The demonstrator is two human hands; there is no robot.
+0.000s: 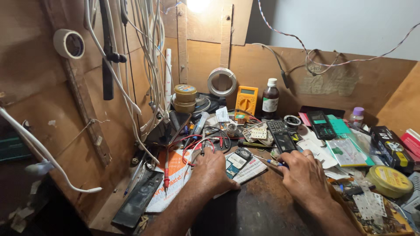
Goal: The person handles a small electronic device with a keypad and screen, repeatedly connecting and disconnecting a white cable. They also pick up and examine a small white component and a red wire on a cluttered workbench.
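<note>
Two hands at worktop [258, 209] centre. Left hand [213, 171] lies flat, fingers together, pressing an opened phone [238, 161] (circuit board exposed). Right hand [304, 175] pinches a blue-handled screwdriver [272, 162], tip toward the phone. Yellow multimeter [246, 100] stands at the back edge.

head view — from above, facing down-forward | close over cluttered workbench [262, 209]
</note>
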